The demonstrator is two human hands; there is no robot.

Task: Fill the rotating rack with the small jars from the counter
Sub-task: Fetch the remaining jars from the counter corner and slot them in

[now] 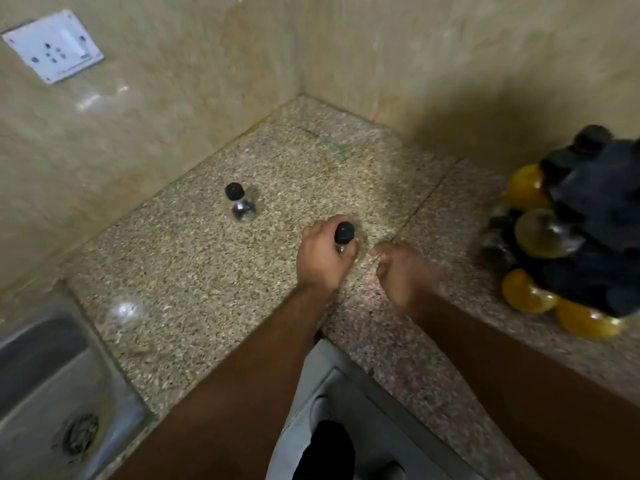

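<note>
My left hand (320, 256) grips a small clear jar with a black cap (343, 235), held over the middle of the speckled granite counter (194, 271). Just right of it, my right hand (401, 271) hovers with its fingers loosely curled and nothing in them. A second small clear jar with a black cap (239, 202) stands alone on the counter farther back and to the left. The black rotating rack (595, 230) stands at the right edge, blurred, carrying several jars with yellow contents and black caps.
A steel sink (48, 386) with a drain lies at the lower left. Beige walls meet in a corner behind the counter. A white wall socket (52, 46) is at the upper left. The counter's front edge runs below my arms.
</note>
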